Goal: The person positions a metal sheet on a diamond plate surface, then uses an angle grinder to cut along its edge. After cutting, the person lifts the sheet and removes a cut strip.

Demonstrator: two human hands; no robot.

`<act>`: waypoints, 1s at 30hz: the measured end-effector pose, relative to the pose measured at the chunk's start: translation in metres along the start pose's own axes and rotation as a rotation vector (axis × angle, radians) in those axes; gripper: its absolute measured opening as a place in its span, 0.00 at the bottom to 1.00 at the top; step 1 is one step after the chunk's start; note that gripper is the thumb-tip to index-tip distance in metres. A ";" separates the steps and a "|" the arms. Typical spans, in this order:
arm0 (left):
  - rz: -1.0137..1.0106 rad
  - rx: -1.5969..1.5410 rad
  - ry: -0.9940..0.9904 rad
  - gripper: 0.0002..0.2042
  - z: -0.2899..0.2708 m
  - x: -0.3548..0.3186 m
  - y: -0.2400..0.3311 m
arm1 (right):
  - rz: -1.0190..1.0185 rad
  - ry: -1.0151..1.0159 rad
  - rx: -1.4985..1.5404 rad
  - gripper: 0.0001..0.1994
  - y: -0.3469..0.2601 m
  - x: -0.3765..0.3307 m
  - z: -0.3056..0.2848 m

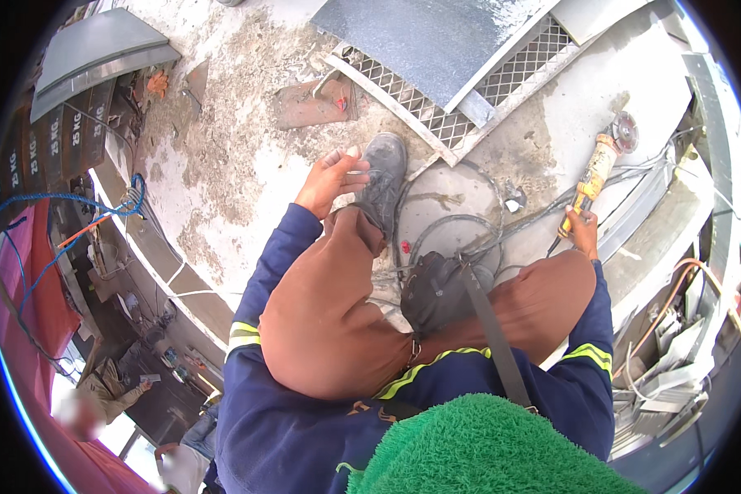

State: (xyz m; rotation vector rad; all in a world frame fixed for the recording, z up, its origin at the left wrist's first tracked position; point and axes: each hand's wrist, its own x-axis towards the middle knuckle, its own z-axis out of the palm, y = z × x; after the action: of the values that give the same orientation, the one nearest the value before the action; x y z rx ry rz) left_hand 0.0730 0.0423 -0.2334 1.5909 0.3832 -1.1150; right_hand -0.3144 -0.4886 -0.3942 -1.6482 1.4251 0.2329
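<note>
Several black weights point(53, 144) stand in a row well to the left of your left hand point(335, 177), with a grey metal sheet point(99, 62) slanting just above them and a knotted blue rope point(132, 198) nearer to that hand. A small rusty plate point(300, 111) lies on the floor a little beyond your left hand, whose fingers are parted and loosely bent. Just right of it is your dark boot point(387, 165); you cannot tell from here whether the fingertips touch it. Farther out to the right of that hand, a large dark sheet point(420, 45) lies over a metal grate point(407, 90). Between your hands are a black bag point(432, 292) and loops of dark cable point(498, 235). Your right hand point(583, 232) is closed around the rear end of a yellow grinder point(597, 169), its round disc point(625, 132) pointing away from you, beyond that hand. To the right of your right hand, nearer your body, is a pile of metal strips point(663, 379).
</note>
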 end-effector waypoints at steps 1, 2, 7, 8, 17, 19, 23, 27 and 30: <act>0.039 0.028 0.055 0.25 -0.004 -0.019 0.001 | -0.021 0.016 0.080 0.40 0.006 0.005 0.013; 0.076 0.060 0.105 0.25 -0.008 -0.041 0.003 | -0.077 -0.051 0.172 0.34 0.008 0.009 0.020; 0.183 0.124 0.204 0.28 -0.011 -0.124 0.034 | -0.113 -0.057 0.508 0.13 -0.009 0.014 0.031; 0.218 0.200 0.192 0.30 -0.005 -0.129 0.044 | -0.082 -0.019 0.424 0.13 -0.010 0.013 0.022; 0.365 0.826 -0.536 0.40 0.136 -0.002 0.076 | -0.545 0.036 -0.121 0.20 -0.007 -0.098 -0.084; 0.310 0.727 -0.720 0.46 0.174 0.017 0.044 | -0.508 -0.090 -0.124 0.22 -0.045 -0.145 -0.106; 0.353 0.214 -0.912 0.55 0.198 0.012 -0.006 | -0.397 -0.422 0.009 0.33 -0.138 -0.223 -0.088; 0.427 -0.414 -0.837 0.56 0.175 0.008 -0.010 | -0.460 -0.650 -0.044 0.35 -0.204 -0.247 -0.013; 0.485 -0.776 -0.707 0.47 0.127 0.008 -0.013 | -0.462 -0.857 0.024 0.34 -0.227 -0.252 0.075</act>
State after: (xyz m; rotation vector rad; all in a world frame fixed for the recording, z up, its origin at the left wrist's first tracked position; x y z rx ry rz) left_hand 0.0096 -0.0681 -0.2418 0.5045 -0.0613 -0.9075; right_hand -0.1674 -0.2811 -0.1571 -1.5210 0.3952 0.5652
